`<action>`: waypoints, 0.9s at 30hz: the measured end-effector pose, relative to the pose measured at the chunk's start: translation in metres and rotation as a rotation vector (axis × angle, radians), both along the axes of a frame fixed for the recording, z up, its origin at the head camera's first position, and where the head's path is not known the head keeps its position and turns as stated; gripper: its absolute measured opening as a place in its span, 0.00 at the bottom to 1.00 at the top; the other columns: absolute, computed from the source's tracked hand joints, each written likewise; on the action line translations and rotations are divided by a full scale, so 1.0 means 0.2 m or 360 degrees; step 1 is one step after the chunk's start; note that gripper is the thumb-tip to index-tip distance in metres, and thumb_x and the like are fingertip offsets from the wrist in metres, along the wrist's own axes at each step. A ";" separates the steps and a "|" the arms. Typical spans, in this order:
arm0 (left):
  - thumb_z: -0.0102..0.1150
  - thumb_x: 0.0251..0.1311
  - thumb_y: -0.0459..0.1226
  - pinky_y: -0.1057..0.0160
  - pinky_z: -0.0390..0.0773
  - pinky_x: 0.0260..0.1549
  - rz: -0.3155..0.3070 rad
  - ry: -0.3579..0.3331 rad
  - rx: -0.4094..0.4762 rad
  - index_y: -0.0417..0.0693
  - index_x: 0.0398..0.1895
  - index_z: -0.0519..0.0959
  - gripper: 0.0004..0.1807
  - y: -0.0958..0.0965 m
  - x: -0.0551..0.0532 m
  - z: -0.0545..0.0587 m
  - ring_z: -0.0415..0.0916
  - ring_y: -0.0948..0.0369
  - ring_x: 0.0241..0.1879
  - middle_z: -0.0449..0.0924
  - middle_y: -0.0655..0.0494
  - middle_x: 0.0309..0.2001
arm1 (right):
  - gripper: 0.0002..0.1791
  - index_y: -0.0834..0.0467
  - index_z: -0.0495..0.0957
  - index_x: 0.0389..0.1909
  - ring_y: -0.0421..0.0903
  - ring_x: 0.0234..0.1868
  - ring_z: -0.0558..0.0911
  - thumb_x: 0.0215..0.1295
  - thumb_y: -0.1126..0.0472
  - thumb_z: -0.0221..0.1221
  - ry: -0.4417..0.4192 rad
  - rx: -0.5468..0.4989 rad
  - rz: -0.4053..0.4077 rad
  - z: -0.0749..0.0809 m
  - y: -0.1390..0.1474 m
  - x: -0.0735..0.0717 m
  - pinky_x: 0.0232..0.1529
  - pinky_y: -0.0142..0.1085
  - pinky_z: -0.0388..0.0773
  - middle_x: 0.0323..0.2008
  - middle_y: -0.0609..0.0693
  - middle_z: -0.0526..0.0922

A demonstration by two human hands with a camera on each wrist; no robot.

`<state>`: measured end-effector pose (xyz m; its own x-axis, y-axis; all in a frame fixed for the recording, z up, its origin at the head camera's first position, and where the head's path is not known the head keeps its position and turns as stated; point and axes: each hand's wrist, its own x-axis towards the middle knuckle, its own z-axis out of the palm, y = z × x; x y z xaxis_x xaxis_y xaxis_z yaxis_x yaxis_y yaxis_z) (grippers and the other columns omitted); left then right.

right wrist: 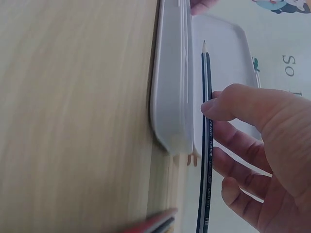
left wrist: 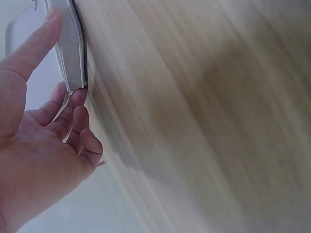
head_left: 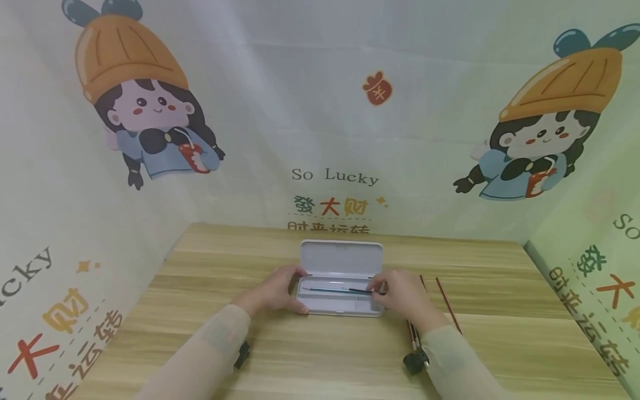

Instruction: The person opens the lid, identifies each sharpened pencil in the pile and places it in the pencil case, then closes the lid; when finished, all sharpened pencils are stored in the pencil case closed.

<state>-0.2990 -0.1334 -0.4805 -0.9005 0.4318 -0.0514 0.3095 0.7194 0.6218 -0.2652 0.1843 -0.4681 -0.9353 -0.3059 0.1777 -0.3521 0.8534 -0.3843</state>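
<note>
A white pencil case (head_left: 325, 305) stands on the table with its lid (head_left: 341, 258) raised at the back. My left hand (head_left: 275, 290) grips the case's left end, thumb at the front corner and fingers round the back corner. Inside the rear compartment lies a blue-green pencil (head_left: 322, 289). Between thumb and fingers, my right hand (head_left: 404, 295) pinches a dark HB pencil (right wrist: 206, 165) over the right part of the case. Its sharpened tip points left, towards the left hand. In the left wrist view the thumb presses the case wall (left wrist: 73, 46).
Red pencils lie right of the case, one (head_left: 449, 305) in the open and others (head_left: 412, 332) partly hidden by the right forearm. A black wrist device (head_left: 415, 363) shows under that sleeve. Printed cloth (head_left: 340, 133) walls the wooden table (head_left: 310, 355) behind and at both sides.
</note>
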 end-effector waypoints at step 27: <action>0.87 0.38 0.43 0.44 0.66 0.74 -0.0004 0.0000 -0.0005 0.41 0.64 0.74 0.46 0.00 0.01 0.02 0.69 0.45 0.68 0.76 0.43 0.63 | 0.06 0.45 0.89 0.34 0.37 0.35 0.82 0.59 0.61 0.72 0.0004 0.0103 0.0132 0.02 -0.24 -0.12 0.37 0.36 0.81 0.33 0.38 0.88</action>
<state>-0.2974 -0.1340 -0.4771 -0.8994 0.4339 -0.0529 0.3111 0.7205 0.6197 -0.2898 0.1363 -0.4641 -0.9060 -0.3930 0.1573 -0.4234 0.8445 -0.3281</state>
